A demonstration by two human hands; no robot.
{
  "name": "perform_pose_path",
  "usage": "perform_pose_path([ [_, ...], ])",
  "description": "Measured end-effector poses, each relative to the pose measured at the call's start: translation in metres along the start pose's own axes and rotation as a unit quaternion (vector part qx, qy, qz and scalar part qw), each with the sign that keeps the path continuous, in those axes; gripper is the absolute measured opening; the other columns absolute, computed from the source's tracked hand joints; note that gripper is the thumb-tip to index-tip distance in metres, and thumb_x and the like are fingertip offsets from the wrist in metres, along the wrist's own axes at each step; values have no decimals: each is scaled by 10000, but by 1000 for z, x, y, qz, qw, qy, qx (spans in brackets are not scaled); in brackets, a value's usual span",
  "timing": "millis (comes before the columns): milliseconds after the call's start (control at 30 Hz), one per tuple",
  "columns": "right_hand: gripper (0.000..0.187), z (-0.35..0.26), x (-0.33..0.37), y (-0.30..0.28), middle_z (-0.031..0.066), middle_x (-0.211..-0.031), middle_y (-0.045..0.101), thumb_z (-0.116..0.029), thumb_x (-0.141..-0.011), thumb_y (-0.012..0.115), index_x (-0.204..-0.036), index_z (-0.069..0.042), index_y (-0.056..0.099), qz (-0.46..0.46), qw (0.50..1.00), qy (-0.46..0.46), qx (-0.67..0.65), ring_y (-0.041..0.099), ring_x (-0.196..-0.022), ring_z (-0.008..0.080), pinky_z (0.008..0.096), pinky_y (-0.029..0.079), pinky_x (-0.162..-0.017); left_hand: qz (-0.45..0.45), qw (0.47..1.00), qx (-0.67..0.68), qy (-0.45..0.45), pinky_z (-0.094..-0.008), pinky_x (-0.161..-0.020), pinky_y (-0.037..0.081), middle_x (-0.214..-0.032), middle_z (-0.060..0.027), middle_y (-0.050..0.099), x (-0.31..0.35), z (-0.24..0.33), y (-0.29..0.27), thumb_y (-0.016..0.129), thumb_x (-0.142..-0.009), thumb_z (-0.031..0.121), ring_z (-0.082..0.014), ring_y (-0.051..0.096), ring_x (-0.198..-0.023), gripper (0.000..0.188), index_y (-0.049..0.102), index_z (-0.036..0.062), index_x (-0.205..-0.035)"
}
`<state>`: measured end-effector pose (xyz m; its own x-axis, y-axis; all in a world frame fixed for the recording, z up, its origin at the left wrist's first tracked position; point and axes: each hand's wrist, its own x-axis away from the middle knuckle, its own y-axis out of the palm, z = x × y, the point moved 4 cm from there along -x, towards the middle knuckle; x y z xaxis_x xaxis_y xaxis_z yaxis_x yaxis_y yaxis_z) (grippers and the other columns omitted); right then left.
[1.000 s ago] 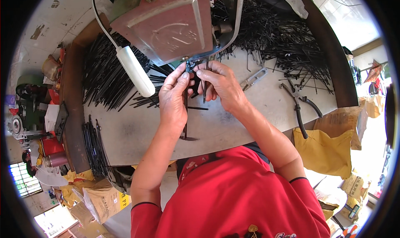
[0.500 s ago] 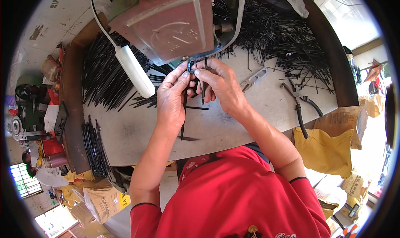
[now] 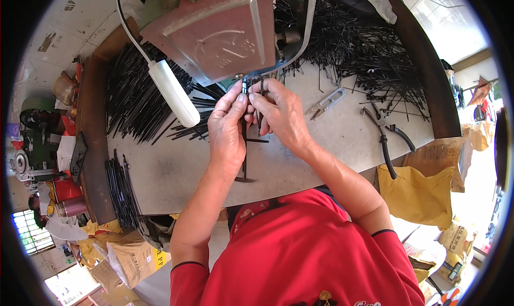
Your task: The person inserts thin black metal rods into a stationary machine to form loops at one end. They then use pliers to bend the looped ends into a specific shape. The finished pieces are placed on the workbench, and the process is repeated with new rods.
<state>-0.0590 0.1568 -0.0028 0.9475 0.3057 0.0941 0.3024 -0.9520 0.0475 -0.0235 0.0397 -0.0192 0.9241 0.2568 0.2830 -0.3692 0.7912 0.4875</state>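
Just below the front of a machine with a reddish-brown cover (image 3: 214,35), my two hands are close together. My left hand (image 3: 226,132) is closed, thumb and fingers pinching the top of a long thin black rod (image 3: 244,153). That rod hangs down toward the table's near edge; its upper end shines near the machine's underside. Beside it, my right hand (image 3: 286,113) is closed with a shorter black piece (image 3: 261,116) between its fingers. The fingers partly hide both pieces, so I cannot tell whether they touch.
Bundles of black rods (image 3: 134,99) lie left, behind a white lamp-like bar (image 3: 174,91). A tangle of thin black rods (image 3: 353,43) fills the far right. Small snips (image 3: 326,102) and black-handled pliers (image 3: 383,132) rest on the table (image 3: 300,166); a raised brown rim (image 3: 436,91) borders it.
My left hand has shifted slightly right, and its rod now hangs straighter, its lower end further right. My right hand has moved a little right and down, still holding its black piece.
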Motion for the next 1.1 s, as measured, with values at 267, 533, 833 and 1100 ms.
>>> perform_pose_path([
  [267,140,-3,-1,2,73,-649,621,-99,-897,546,-932,35,567,7,1000,-14,21,578,-521,96,251,476,-411,-26,999,-10,-26,-236,-623,465,-865,-44,597,-1,8,0,534,-934,42,-91,523,-682,359,483,-57,-1275],
  [533,147,-5,-1,1,65,-655,623,-96,-909,536,-960,37,573,8,1000,-24,13,591,-536,93,241,477,-410,-16,1000,-17,-18,-219,-625,434,-865,-29,590,1,8,3,537,-940,53,-79,510,-694,361,485,-54,-1281],
  [833,145,-2,-2,1,77,-645,626,-96,-906,527,-921,44,564,15,1000,-20,0,597,-516,108,247,471,-402,-13,1000,-12,-14,-221,-621,427,-855,-25,593,2,6,2,545,-938,59,-81,515,-697,360,495,-42,-1280],
  [1100,163,-11,-20,-8,109,-652,622,-116,-853,530,-889,42,534,-51,995,28,79,596,-488,159,304,451,-407,-62,990,-34,-119,-220,-547,469,-794,-49,618,-11,17,-12,596,-913,118,-117,595,-655,227,542,72,-1129],
])
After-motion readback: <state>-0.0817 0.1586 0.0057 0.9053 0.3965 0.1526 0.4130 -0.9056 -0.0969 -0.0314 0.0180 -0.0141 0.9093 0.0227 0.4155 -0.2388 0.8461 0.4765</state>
